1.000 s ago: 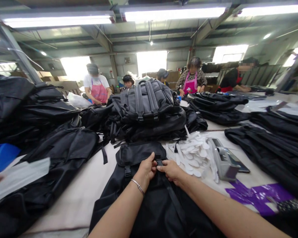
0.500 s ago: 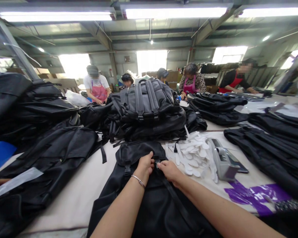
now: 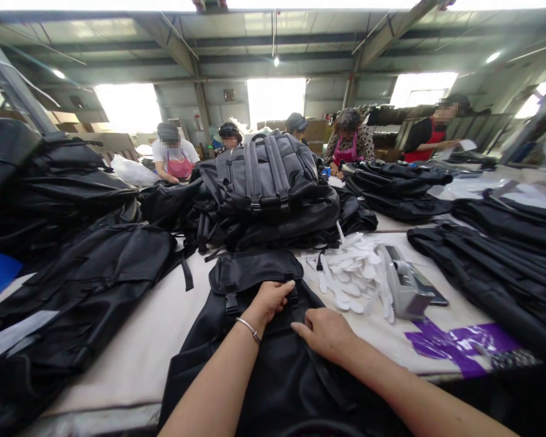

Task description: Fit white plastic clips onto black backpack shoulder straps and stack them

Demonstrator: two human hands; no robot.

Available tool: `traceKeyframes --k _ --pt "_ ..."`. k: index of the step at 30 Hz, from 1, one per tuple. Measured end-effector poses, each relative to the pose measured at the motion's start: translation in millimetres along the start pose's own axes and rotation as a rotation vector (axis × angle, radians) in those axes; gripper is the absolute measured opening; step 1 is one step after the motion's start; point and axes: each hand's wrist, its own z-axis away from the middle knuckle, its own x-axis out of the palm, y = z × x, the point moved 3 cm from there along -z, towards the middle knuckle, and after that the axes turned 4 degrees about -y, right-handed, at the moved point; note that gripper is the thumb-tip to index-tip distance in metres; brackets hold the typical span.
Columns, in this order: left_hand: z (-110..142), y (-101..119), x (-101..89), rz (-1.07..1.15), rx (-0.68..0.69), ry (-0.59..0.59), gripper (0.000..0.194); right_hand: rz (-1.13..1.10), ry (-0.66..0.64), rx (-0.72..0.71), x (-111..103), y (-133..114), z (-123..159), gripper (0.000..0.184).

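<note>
A black backpack (image 3: 255, 273) lies flat on the cream table (image 3: 164, 328) right in front of me, its flap pointing away. My left hand (image 3: 269, 300), with a thin bracelet on the wrist, rests on the bag just below the flap, its fingers curled over the strap buckle there. A little nearer to me, my right hand (image 3: 324, 332) lies on the bag's body with fingers bent and pressed on a strap; whether it pinches the strap is unclear.
Heaps of black backpacks (image 3: 268, 188) fill the table's back, left and right. White paper tags (image 3: 355, 273) and a grey tagging tool (image 3: 404, 285) lie to the right, beside purple sheets (image 3: 459, 343). Several people in aprons work at the far end.
My right hand has drawn back toward me, away from the left hand and the buckle. The left hand stays at the buckle. The view has tipped slightly downward.
</note>
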Motion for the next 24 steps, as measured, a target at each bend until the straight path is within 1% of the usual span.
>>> traceKeyframes --k 2,4,8,10,13,18,21,24 --pt "-2 -3 3.3 -0.03 0.036 0.059 0.036 0.083 -0.045 -0.004 1 -5 1 0.054" --pt "-4 -5 6.0 -0.04 0.065 0.114 0.037 0.138 -0.062 -0.025 2 -9 2 0.054" --pt "-10 -4 7.6 -0.002 0.099 0.191 0.039 0.18 -0.051 -0.038 2 -12 7 0.028" --pt "-13 -1 6.4 0.041 0.107 0.205 0.039 0.195 -0.009 -0.065 0 -13 13 0.026" --pt "-16 4 3.0 0.121 0.119 0.181 0.04 0.213 0.04 -0.128 -3 -18 23 0.026" --pt "-17 6 -4.3 0.247 0.127 0.065 0.038 0.199 0.039 -0.18 -7 -28 32 0.023" --pt "-15 5 -4.8 0.275 0.131 -0.016 0.034 0.158 0.042 -0.204 -9 -30 35 0.021" --pt "-13 2 -3.1 0.277 0.132 -0.04 0.031 0.106 0.051 -0.212 -12 -27 38 0.02"
